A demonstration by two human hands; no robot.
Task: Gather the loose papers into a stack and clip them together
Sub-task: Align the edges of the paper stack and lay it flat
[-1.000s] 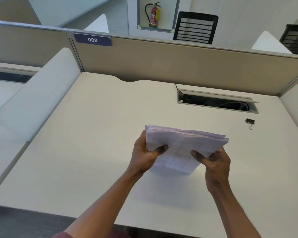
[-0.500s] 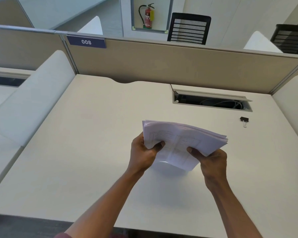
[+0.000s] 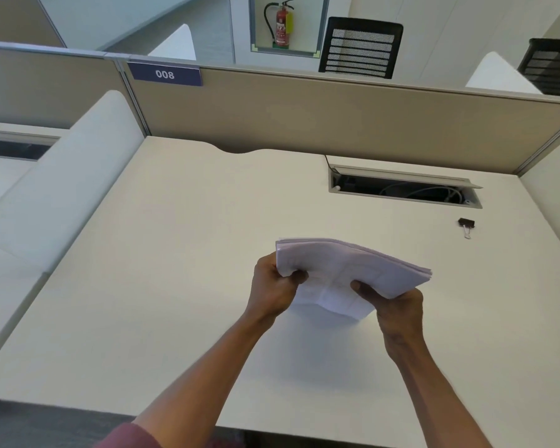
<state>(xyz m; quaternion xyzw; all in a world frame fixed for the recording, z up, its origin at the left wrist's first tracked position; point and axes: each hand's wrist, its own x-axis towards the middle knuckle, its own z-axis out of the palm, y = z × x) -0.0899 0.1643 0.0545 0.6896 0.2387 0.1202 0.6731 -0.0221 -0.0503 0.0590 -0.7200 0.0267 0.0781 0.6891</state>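
**Head view: square the sheets before reaching for the clip**

Head view, the only one: both hands hold the stack of papers lifted clear of the desk, in front of the person and a little right of centre. The left hand is clenched on the stack's left near corner, thumb on top; the right hand grips the right near side, thumb pressed onto the upper sheet. The stack bows in the middle, and at least one sheet sticks out below the rest toward the person, so the edges look uneven.

In my judgement, the step in hand is evening up the stack. To do it well, loosen both grips slightly, stand the papers on edge and tap them on the desk until the stray sheet drops level, then turn and tap a second side. Pinching hard would lock the misalignment in.

The binder clip lies on the desk well to the right of the stack, near the open cable tray, untouched. One hand must keep the squared stack pinched flat while the other fetches it.
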